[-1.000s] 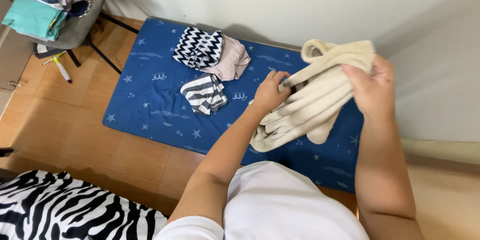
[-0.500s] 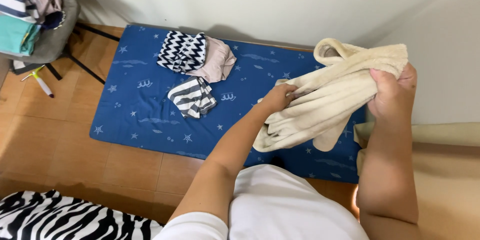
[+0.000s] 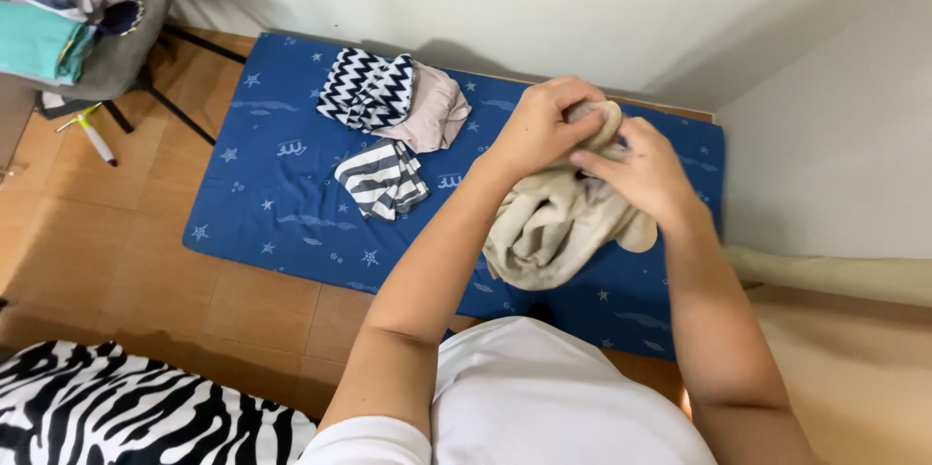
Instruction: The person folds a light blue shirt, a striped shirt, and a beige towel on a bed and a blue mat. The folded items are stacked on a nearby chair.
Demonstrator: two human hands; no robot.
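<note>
Head view: both hands up over the blue mat [image 3: 282,203], close together, bunching a beige cloth [image 3: 553,222]. Left hand [image 3: 539,125] fingers curled tight on the cloth's top end; right hand [image 3: 646,174] pinching the same bunch from the right, thumb and fingers pressed on fabric. Rest of the cloth hangs down below the hands, over the mat's near-right part. On the mat, far & left of the hands: zigzag b/w cloth [image 3: 364,86] folded, touching a pink-grey cloth [image 3: 432,111] on its right; striped cloth [image 3: 381,177] just nearer, apart from both. Far left: chair [image 3: 116,48] w/ a teal cloth [image 3: 39,43] on it, pen [image 3: 92,135] on the wood floor. Near left: zebra-print fabric [image 3: 107,407].
</note>
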